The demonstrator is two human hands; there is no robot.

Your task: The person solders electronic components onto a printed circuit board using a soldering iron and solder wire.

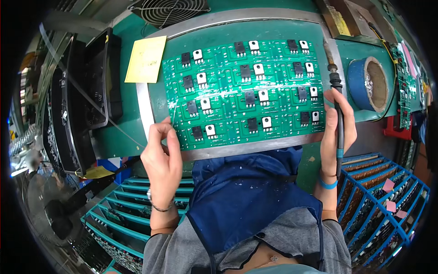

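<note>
A green circuit board panel (pixel 232 98) lies in front of me, with rows of upright black and white-faced three-legged components. My right hand (pixel 341 121) is closed round a soldering iron (pixel 336 82) beside the panel's right edge; the iron's tip points away from me, off the board. My left hand (pixel 163 153) is at the panel's near left corner, fingers curled, index fingertip by the edge. A thin pale strand of solder wire (pixel 102 112) slants from the upper left into this hand. The grip on it is partly hidden behind the fingers.
Black bins (pixel 102 77) stand at left, near a yellow paper note (pixel 145 59). A metal strip (pixel 228 150) borders the green work surface. A blue tape roll (pixel 360 84) sits at right; a fan grille (pixel 173 8) is behind. Slotted racks (pixel 383 201) of boards flank me below.
</note>
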